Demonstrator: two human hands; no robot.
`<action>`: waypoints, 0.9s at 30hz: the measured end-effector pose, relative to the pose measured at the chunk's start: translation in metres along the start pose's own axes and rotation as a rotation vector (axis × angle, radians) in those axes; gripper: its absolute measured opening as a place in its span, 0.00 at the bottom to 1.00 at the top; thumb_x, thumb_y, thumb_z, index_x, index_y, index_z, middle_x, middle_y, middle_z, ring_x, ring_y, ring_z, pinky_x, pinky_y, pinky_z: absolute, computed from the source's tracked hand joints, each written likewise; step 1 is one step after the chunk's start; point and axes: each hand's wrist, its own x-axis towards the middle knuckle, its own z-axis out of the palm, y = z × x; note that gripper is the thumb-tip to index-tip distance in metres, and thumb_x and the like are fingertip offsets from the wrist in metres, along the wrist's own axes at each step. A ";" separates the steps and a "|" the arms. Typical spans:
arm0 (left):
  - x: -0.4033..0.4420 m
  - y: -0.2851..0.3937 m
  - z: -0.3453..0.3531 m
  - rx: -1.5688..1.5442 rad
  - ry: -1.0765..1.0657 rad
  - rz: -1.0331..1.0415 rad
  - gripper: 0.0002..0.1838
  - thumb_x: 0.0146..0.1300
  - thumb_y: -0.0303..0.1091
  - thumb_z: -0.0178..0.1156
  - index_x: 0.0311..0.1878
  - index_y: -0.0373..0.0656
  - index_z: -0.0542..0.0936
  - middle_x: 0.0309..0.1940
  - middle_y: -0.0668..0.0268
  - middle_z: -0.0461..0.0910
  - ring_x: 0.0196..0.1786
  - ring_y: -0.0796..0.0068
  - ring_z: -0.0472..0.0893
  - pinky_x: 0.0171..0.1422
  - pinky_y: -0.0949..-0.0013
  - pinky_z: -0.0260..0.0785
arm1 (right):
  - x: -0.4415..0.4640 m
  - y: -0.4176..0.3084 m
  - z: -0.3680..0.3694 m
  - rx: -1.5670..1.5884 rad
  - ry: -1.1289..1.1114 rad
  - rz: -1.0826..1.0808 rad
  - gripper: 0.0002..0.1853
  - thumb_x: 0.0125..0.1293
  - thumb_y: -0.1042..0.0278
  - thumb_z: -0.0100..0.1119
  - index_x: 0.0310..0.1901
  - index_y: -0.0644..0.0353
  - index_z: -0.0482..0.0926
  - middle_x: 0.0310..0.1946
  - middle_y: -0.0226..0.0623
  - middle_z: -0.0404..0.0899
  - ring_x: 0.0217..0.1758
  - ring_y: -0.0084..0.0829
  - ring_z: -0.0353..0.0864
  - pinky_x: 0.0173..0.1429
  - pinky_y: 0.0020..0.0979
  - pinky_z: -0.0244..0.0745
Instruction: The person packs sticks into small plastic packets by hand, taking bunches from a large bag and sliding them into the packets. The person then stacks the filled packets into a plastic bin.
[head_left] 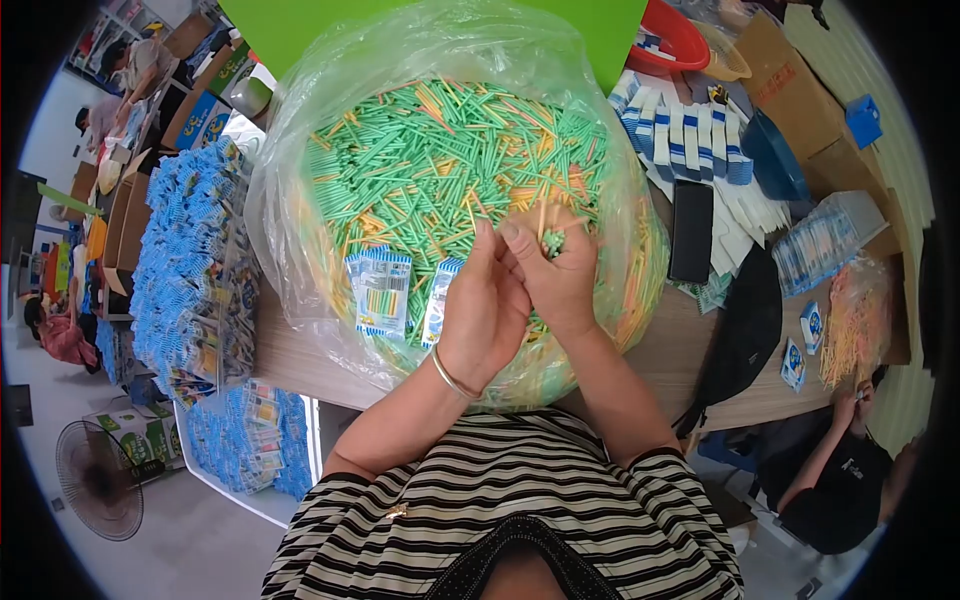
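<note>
Green stick bundle point(552, 241) in right hand point(562, 275), grip closed round it, above loose sticks point(400, 150) in clear plastic bag point(280, 200) on desk point(660, 375). Left hand point(487, 305) beside it, part-curled; can't tell if holding anything.

Fan point(100, 478): one. Red basin point(690, 30): one. Bracelet point(448, 378): one. Phone point(691, 232): one. Sticks point(400, 150): too many to count.

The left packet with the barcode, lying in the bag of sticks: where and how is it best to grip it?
Probably pinch the packet at its striped top right corner, from above and right: it lies flat, with green sticks on that side, while another packet shows behind its left edge.
</note>
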 end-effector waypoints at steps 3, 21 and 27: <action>-0.004 0.001 0.007 -0.006 0.039 0.004 0.26 0.81 0.51 0.41 0.63 0.39 0.72 0.60 0.62 0.76 0.62 0.70 0.76 0.68 0.66 0.67 | 0.001 0.005 0.003 0.035 -0.003 -0.128 0.11 0.70 0.69 0.63 0.31 0.65 0.76 0.32 0.37 0.80 0.42 0.27 0.80 0.47 0.29 0.76; -0.049 0.040 -0.046 2.075 0.234 0.635 0.19 0.55 0.38 0.73 0.43 0.40 0.78 0.40 0.59 0.78 0.46 0.58 0.78 0.50 0.58 0.69 | -0.001 -0.012 -0.038 0.435 0.021 0.224 0.15 0.76 0.58 0.57 0.49 0.64 0.80 0.17 0.21 0.64 0.20 0.15 0.64 0.26 0.23 0.62; -0.045 0.047 -0.061 1.990 0.285 0.393 0.14 0.51 0.32 0.76 0.32 0.39 0.78 0.33 0.62 0.78 0.40 0.55 0.78 0.43 0.60 0.70 | -0.014 -0.016 -0.016 0.236 -0.087 0.254 0.15 0.74 0.58 0.60 0.46 0.64 0.81 0.16 0.20 0.65 0.18 0.13 0.61 0.23 0.22 0.56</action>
